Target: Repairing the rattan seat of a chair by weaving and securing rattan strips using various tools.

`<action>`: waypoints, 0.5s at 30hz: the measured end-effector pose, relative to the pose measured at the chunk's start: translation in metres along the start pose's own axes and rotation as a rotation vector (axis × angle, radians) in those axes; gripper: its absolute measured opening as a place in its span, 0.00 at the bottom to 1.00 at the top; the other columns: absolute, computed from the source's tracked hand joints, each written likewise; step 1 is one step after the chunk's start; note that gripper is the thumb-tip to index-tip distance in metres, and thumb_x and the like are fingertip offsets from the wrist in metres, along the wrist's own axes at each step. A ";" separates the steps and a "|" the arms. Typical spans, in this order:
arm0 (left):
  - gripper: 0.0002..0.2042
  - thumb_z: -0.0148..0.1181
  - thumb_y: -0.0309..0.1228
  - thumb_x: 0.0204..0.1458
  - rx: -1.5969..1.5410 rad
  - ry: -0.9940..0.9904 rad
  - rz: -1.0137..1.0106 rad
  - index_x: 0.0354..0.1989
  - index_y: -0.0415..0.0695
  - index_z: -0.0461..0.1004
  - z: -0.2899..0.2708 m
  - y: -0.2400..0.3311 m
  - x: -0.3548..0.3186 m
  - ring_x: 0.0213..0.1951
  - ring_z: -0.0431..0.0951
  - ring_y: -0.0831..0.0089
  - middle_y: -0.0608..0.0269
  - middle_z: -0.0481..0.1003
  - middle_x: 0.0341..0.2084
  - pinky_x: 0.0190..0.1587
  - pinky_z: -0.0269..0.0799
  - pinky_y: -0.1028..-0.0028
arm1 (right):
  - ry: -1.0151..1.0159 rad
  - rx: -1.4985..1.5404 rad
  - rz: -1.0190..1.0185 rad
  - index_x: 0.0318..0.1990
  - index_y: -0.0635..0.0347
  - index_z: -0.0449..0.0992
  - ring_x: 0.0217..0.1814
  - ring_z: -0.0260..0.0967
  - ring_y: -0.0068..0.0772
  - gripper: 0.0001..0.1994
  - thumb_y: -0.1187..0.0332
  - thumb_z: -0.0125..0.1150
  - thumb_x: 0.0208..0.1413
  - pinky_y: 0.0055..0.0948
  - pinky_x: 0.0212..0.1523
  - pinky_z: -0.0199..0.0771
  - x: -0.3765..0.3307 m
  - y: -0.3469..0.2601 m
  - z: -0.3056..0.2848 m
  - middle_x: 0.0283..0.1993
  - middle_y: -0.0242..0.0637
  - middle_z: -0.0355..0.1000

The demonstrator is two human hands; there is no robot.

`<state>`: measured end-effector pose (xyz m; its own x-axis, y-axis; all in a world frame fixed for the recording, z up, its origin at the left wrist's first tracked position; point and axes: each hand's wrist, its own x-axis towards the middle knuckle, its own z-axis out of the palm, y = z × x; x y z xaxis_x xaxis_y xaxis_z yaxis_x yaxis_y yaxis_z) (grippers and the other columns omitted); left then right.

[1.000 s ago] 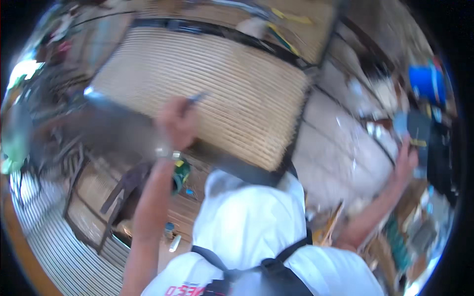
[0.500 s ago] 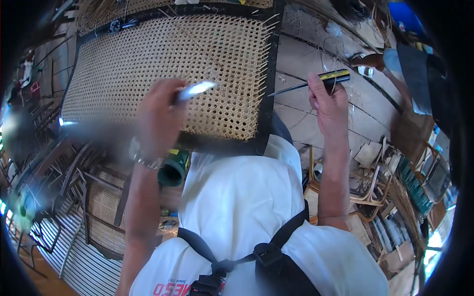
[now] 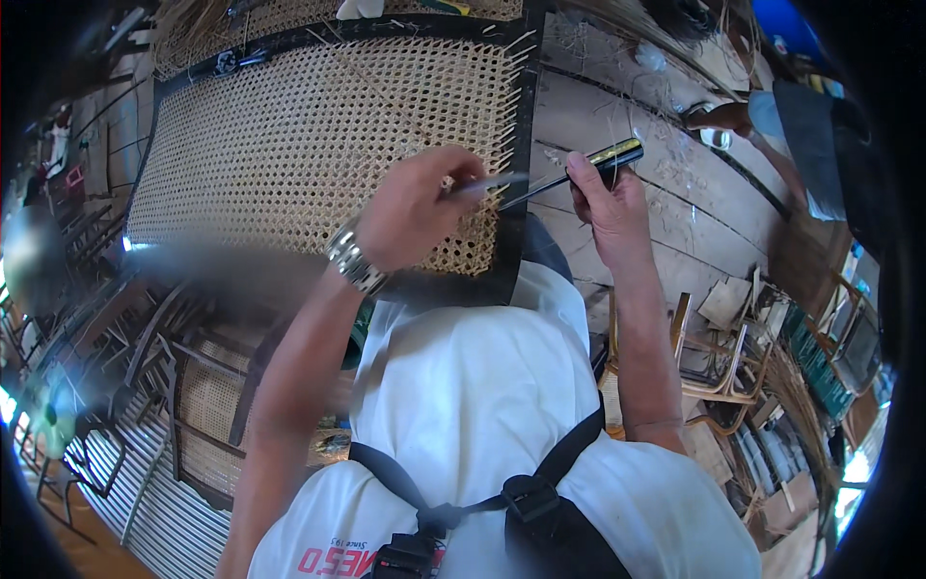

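Note:
A woven cane panel (image 3: 289, 125) in a dark frame (image 3: 492, 289) lies in front of me, with loose cane ends sticking out along its right side. Over the panel's lower right part, my left hand (image 3: 410, 212) is closed round a knife (image 3: 503, 180), its blade pointing right. My right hand (image 3: 617, 217), just beyond the frame's right edge, grips a screwdriver (image 3: 617, 152) by its black and yellow handle. The screwdriver's thin shaft slants down left to the frame's right side, close to the blade. I cannot tell whether the two tools touch.
A dark chair (image 3: 207, 386) with a cane panel and other chair frames stand at the left. Wooden chair parts (image 3: 719, 376) are piled at the right. Another person's arm (image 3: 723, 118) shows at the upper right. Cane scraps litter the floor boards (image 3: 598, 116).
My left hand has moved right across the panel with the knife. My right hand has come slightly left, bringing the screwdriver's shaft over the frame's edge.

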<state>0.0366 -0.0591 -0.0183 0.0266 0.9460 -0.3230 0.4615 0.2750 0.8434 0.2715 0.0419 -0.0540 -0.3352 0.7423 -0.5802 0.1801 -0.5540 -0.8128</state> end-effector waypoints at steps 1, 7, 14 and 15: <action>0.10 0.66 0.28 0.55 -0.045 0.130 -0.054 0.42 0.37 0.77 -0.001 -0.003 -0.006 0.29 0.77 0.73 0.60 0.79 0.30 0.32 0.71 0.72 | -0.008 -0.044 -0.027 0.36 0.58 0.75 0.22 0.59 0.13 0.18 0.53 0.70 0.58 0.20 0.21 0.57 0.001 -0.001 0.001 0.25 0.24 0.68; 0.11 0.66 0.29 0.57 0.063 0.323 -0.277 0.46 0.38 0.77 -0.012 -0.003 -0.036 0.27 0.76 0.79 0.62 0.80 0.29 0.29 0.69 0.76 | -0.007 -0.418 -0.221 0.33 0.61 0.74 0.21 0.64 0.20 0.16 0.57 0.67 0.61 0.28 0.23 0.64 -0.010 -0.030 0.021 0.23 0.29 0.69; 0.13 0.66 0.33 0.55 0.431 0.587 -0.111 0.45 0.41 0.77 -0.004 -0.022 -0.043 0.34 0.79 0.57 0.54 0.78 0.34 0.36 0.73 0.62 | -0.146 -0.618 -0.645 0.32 0.63 0.71 0.21 0.74 0.46 0.10 0.67 0.63 0.61 0.40 0.23 0.71 -0.012 -0.042 0.062 0.21 0.42 0.71; 0.13 0.66 0.33 0.55 0.402 0.549 -0.150 0.46 0.40 0.77 -0.002 -0.024 -0.049 0.35 0.80 0.57 0.53 0.78 0.35 0.36 0.73 0.62 | -0.222 -0.656 -0.722 0.37 0.64 0.73 0.23 0.76 0.45 0.09 0.66 0.61 0.62 0.39 0.24 0.72 -0.025 -0.039 0.064 0.22 0.44 0.73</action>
<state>0.0223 -0.1115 -0.0213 -0.4669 0.8815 -0.0706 0.7200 0.4253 0.5484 0.2139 0.0207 -0.0048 -0.7187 0.6945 0.0327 0.3173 0.3694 -0.8734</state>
